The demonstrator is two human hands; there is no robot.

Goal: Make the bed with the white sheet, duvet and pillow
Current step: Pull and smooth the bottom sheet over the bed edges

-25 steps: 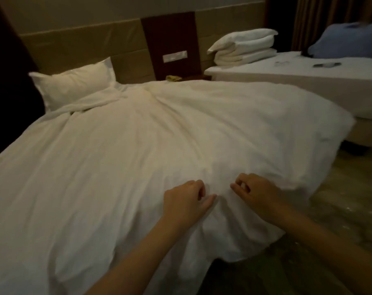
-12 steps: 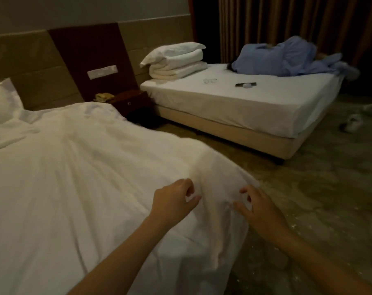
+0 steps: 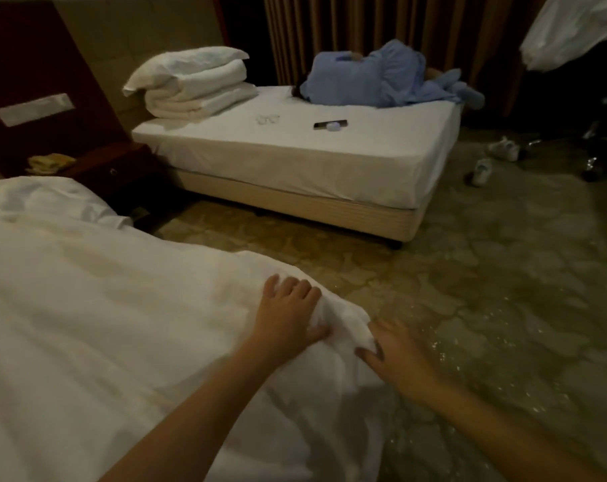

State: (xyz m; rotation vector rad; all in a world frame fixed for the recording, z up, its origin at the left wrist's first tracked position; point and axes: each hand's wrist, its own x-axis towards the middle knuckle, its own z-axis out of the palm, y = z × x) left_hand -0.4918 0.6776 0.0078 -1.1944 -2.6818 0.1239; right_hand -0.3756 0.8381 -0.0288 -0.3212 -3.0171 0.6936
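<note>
Pinching fingers have loosened since a moment ago: the left hand [image 3: 288, 314] lies flat, fingers spread, pressing the duvet [image 3: 121, 325] beside its foot corner, while the right hand [image 3: 397, 358] touches that corner, grip unclear, suggesting smoothing now.

Dim, warm, yellowish room light; the white duvet [image 3: 104, 325] is the brightest area, slightly washed out; the headboard [image 3: 24, 81] and far right sink into shadow; detail soft and grainy; wide-angle bending at the edges.
</note>
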